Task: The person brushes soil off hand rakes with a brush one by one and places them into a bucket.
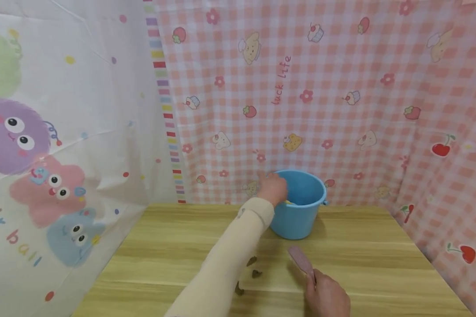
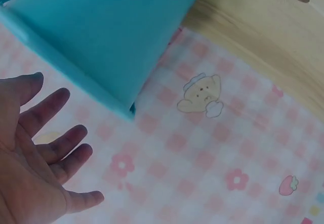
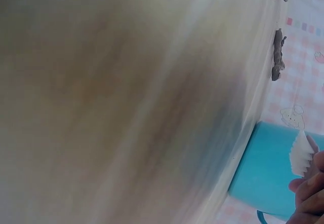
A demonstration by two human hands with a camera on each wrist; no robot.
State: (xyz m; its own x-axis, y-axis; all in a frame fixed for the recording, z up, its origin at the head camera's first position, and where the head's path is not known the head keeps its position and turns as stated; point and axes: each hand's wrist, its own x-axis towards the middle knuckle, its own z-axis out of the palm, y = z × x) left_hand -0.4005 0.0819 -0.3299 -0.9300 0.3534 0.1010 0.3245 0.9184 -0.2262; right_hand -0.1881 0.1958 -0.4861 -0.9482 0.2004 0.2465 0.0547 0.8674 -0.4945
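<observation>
A light blue bucket [image 1: 295,220] stands upright at the back of the table. My left hand [image 1: 273,189] is over the left side of its rim in the head view; in the left wrist view that hand [image 2: 38,153] has its fingers spread and holds nothing. Low in the bucket's mouth a bit of something yellowish [image 1: 289,202] shows. My right hand [image 1: 328,294], at the front, grips the handle of a brush with a pinkish back [image 1: 300,259]. White bristles [image 3: 301,155] of the brush appear in the right wrist view, overlapping the bucket [image 3: 268,168].
Several small brown clumps [image 1: 256,274] lie on the wooden table [image 1: 365,255] beside my left sleeve [image 1: 222,259]. A pink checked cloth [image 1: 341,123] hangs behind the table, and a white printed sheet [image 1: 115,132] hangs at the left.
</observation>
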